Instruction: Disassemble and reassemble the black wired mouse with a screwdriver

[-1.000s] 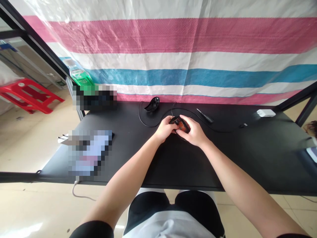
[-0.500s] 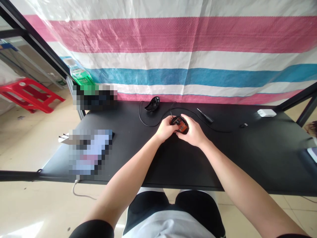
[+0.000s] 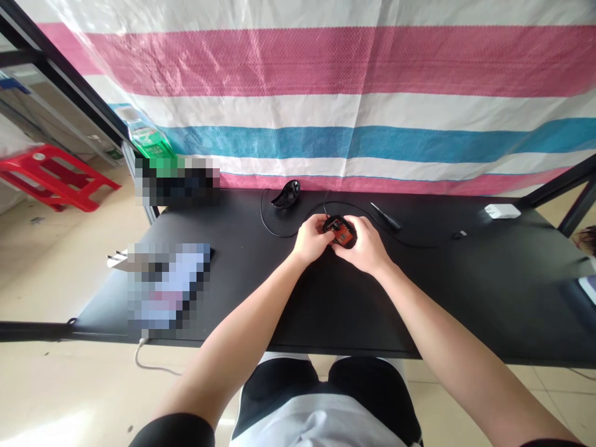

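Between my hands is an opened computer mouse base [image 3: 344, 236], a black shell with an orange circuit board showing inside. My left hand [image 3: 313, 239] grips its left side, the thumb over the near left edge. My right hand [image 3: 365, 246] wraps round the right side, thumb along the near edge. The mouse's black top cover [image 3: 286, 195] lies apart, hollow side showing, behind and left of my hands. A thin black cable [image 3: 274, 234] loops over the table behind them. A screwdriver [image 3: 387, 217] with a dark handle rests just beyond my right hand.
On the black table [image 3: 251, 292] a white charger [image 3: 503, 212] and a small dark piece [image 3: 459, 235] lie at the right. A blurred-out phone-like slab [image 3: 174, 285] is at the left. A green-labelled bottle [image 3: 151, 143] stands back left. A striped sheet [image 3: 326, 68] hangs behind.
The mouse base is turned slightly in my hands, so more of the orange board faces up. Both hands stay in nearly the same place. The other things have not moved.
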Demonstrator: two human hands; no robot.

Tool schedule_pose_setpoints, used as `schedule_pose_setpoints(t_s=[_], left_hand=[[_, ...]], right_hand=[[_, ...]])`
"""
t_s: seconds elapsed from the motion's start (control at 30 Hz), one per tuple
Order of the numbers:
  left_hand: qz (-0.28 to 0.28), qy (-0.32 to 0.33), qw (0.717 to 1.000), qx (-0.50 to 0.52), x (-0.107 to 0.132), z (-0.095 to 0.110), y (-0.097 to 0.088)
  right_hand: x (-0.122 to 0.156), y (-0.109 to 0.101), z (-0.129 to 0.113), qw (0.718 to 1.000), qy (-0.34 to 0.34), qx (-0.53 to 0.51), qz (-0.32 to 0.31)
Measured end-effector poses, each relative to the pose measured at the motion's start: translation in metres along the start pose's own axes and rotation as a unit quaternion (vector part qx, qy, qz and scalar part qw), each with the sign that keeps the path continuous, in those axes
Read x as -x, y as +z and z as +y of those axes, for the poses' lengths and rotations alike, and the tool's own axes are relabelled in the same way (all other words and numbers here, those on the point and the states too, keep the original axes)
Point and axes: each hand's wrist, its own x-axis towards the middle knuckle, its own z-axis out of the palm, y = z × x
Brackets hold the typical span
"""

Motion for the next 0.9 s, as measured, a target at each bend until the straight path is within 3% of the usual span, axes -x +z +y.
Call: schedule_pose_setpoints(t_s=[0.6, 0.9], left_hand=[[0.002, 0.010, 0.999, -0.030, -0.002, -0.003, -0.002], [0.098, 0.140, 0.968, -0.182, 0.001, 0.014, -0.016]], right_hand=[[-0.001, -0.003, -0.002, 1.000, -0.003, 0.013, -0.005], [-0.005, -0.005, 0.002, 0.998, 0.046, 0.038, 0.006]])
